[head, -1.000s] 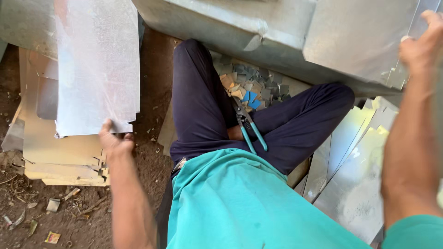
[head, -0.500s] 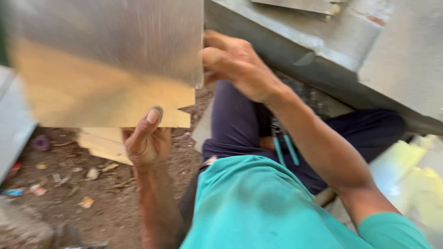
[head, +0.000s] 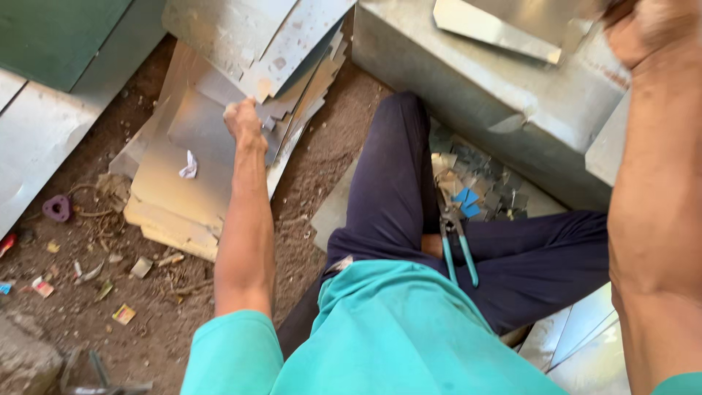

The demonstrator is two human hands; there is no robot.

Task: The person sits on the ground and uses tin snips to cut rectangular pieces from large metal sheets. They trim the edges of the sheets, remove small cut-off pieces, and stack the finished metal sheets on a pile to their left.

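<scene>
My left hand (head: pixel 244 121) is stretched out to a stack of flat metal sheets (head: pixel 183 183) on the dirt at my left. Its fingers are closed on the notched edge of the top sheet (head: pixel 256 36). My right hand (head: pixel 647 33) is raised at the top right, blurred, with curled fingers beside a bent metal piece (head: pixel 504 29) that lies on a large galvanised box (head: pixel 475 95). Whether it grips that piece is unclear. Tin snips with teal handles (head: pixel 457 245) rest in my lap between my dark trouser legs.
Small metal offcuts and blue scraps (head: pixel 468 186) lie between my legs. More sheets (head: pixel 585 344) lean at the lower right. A green panel (head: pixel 58 36) and a grey sheet (head: pixel 36 139) border the left. Litter dots the dirt floor (head: pixel 95 278).
The large sheet that both hands held up in front of me is now down on the left stack. My right hand has let go and swung up to the top right.
</scene>
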